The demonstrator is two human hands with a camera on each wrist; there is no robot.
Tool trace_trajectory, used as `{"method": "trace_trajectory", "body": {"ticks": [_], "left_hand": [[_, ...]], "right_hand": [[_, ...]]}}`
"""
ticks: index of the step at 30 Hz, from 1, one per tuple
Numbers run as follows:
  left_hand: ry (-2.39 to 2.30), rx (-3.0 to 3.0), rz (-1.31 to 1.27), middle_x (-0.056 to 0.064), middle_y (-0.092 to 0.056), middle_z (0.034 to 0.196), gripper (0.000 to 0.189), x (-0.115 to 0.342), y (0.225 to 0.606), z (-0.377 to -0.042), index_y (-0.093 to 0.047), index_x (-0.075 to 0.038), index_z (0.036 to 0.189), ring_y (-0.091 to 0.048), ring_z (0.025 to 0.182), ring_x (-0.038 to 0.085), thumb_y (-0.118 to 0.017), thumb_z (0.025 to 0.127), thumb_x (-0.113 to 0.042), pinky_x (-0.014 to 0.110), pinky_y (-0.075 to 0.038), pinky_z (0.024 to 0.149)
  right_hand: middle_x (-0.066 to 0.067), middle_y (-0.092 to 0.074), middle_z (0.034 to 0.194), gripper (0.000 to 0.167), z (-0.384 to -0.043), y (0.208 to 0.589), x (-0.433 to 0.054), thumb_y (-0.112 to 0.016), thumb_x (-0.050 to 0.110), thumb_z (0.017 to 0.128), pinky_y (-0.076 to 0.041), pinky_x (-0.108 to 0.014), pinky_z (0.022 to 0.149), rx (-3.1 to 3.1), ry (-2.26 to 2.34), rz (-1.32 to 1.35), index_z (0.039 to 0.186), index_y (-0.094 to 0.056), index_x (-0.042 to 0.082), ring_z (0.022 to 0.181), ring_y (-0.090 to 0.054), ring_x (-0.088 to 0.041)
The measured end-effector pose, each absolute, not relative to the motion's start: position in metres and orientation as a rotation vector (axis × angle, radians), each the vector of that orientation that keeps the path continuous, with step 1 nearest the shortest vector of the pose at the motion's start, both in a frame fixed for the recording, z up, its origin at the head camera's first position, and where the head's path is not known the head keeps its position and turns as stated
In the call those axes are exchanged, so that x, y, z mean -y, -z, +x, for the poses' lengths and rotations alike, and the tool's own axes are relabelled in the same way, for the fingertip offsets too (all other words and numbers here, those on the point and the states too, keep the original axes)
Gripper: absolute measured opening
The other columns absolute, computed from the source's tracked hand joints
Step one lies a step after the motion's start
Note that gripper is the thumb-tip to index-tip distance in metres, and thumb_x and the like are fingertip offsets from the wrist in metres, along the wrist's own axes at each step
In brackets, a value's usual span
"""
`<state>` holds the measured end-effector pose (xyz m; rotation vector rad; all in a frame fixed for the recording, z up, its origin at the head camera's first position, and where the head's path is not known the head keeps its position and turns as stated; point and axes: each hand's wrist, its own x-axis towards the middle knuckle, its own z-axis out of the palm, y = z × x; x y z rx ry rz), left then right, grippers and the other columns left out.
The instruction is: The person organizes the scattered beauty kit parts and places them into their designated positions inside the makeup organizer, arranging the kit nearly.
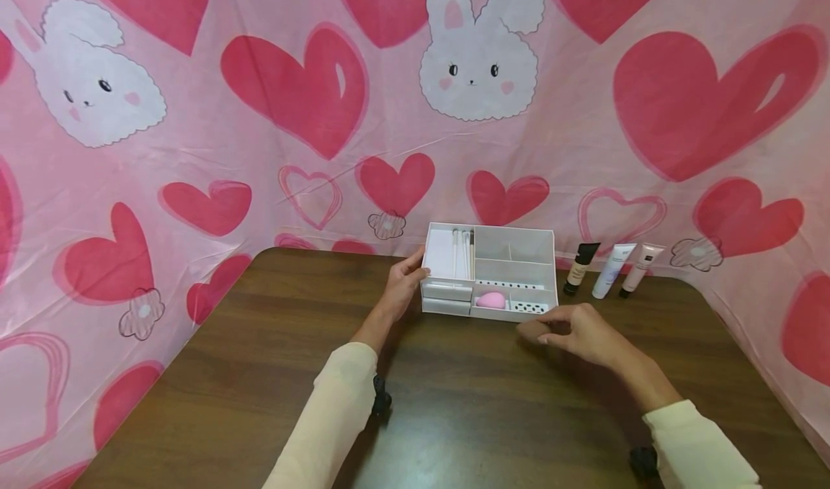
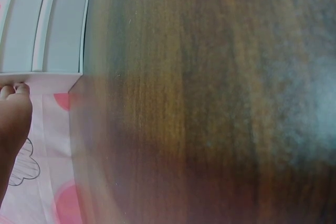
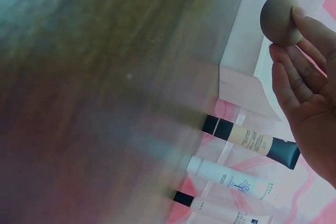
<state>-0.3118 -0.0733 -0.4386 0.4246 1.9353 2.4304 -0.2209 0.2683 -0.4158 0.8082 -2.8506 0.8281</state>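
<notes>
A white makeup organizer stands at the back of the table, with two small drawers at its front left. My left hand holds the organizer's left side, its fingers against the side wall in the left wrist view. Between thumb and fingers, my right hand pinches a brown egg-shaped makeup sponge, just in front of the organizer's front right corner. A pink makeup sponge lies in a front compartment, beside a section with dark round holes. Several slim makeup brushes lie on the organizer's top left.
Right of the organizer stand three cosmetic tubes: a beige one with black ends, a white one and a pale pink one. Behind the brown wooden table hangs a pink cloth with hearts and rabbits.
</notes>
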Motion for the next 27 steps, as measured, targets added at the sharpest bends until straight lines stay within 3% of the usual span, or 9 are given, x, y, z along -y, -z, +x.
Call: {"method": "trace_trajectory", "body": {"ticks": [6, 12, 16, 21, 27], "left_hand": [[-2.428, -1.941, 0.427, 0.025, -0.03, 0.163, 0.06, 0.074, 0.44, -0.313, -0.034, 0.012, 0.15, -0.029, 0.151, 0.032, -0.049, 0.092, 0.008, 0.046, -0.026, 0.125], [-2.441, -1.922, 0.42, 0.025, -0.03, 0.163, 0.061, 0.073, 0.44, -0.314, -0.034, 0.013, 0.15, -0.028, 0.151, 0.032, -0.049, 0.092, 0.009, 0.049, -0.024, 0.126], [-2.439, -1.931, 0.422, 0.025, -0.03, 0.163, 0.061, 0.074, 0.44, -0.313, -0.034, 0.012, 0.15, -0.03, 0.15, 0.03, -0.05, 0.091, 0.009, 0.038, -0.031, 0.124], [-2.439, -1.936, 0.434, 0.025, -0.03, 0.163, 0.061, 0.073, 0.44, -0.313, -0.034, 0.012, 0.15, -0.033, 0.147, 0.028, -0.05, 0.091, 0.009, 0.016, -0.042, 0.107], [-2.442, -1.935, 0.426, 0.025, -0.03, 0.162, 0.061, 0.074, 0.441, -0.314, -0.035, 0.012, 0.15, -0.032, 0.147, 0.027, -0.05, 0.091, 0.009, 0.015, -0.042, 0.105]], "right_hand": [[-0.008, -0.079, 0.096, 0.025, -0.223, 0.413, -0.27, -0.084, 0.011, 0.08, -0.061, -0.032, 0.074, 2.764, -0.806, 0.803, 0.103, -0.078, 0.001, 0.084, -0.066, -0.004], [-0.008, -0.079, 0.094, 0.026, -0.228, 0.408, -0.271, -0.084, 0.01, 0.08, -0.061, -0.035, 0.074, 2.758, -0.849, 0.761, 0.103, -0.078, 0.0, 0.083, -0.066, -0.008], [-0.012, -0.079, 0.094, 0.028, -0.233, 0.405, -0.271, -0.082, 0.007, 0.081, -0.061, -0.033, 0.072, 2.755, -0.89, 0.727, 0.106, -0.077, -0.003, 0.083, -0.065, -0.006], [-0.017, -0.078, 0.097, 0.031, -0.24, 0.404, -0.272, -0.082, 0.007, 0.082, -0.058, -0.023, 0.067, 2.765, -0.898, 0.69, 0.109, -0.075, -0.006, 0.082, -0.065, -0.01], [-0.017, -0.078, 0.096, 0.03, -0.25, 0.406, -0.274, -0.082, 0.006, 0.082, -0.057, -0.021, 0.066, 2.781, -0.846, 0.701, 0.109, -0.076, -0.006, 0.08, -0.066, -0.012]]}}
